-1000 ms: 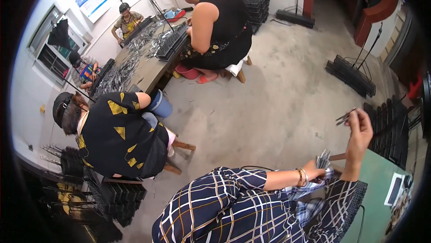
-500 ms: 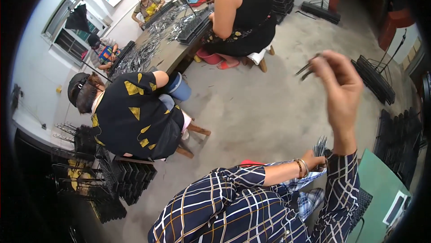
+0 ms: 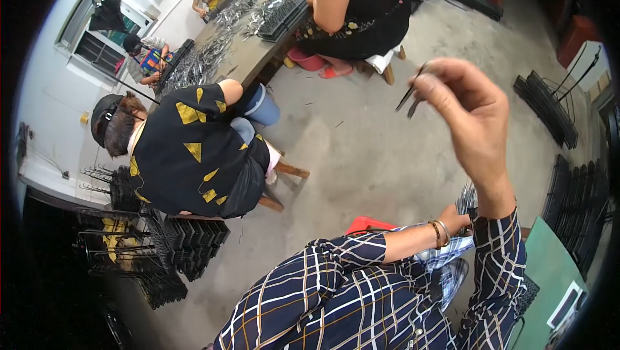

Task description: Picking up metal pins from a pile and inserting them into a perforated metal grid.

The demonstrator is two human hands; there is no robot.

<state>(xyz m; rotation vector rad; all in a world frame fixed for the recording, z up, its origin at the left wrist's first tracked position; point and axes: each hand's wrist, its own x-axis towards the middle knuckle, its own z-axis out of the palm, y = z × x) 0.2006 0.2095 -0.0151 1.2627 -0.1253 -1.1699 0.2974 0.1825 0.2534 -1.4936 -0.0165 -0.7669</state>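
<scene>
My right hand [image 3: 478, 117] is raised above the floor, thumb and fingers pinched on a slender dark two-pronged metal piece [image 3: 405, 99] that resembles tweezers. Its two narrow ends stick out to the left, slightly apart. Lower down, close to my lap, my left hand [image 3: 454, 219] is wrapped round a bunch of thin silvery metal pieces [image 3: 466, 200], their ends pointing up. Bracelets circle that wrist, and my right forearm partly hides the hand.
A green board [image 3: 552, 266] and black racks [image 3: 571, 201] stand to my right. Something red [image 3: 368, 225] lies beyond my left arm. Several people sit round a long table [image 3: 236, 78] heaped with metal pieces. Stacked black racks [image 3: 194, 243] are at the left, a blue bucket [image 3: 263, 107] beside the table.
My right hand has moved left with the dark metal piece still pinched. My left hand keeps its hold on the bunch. The whole view has shifted slightly.
</scene>
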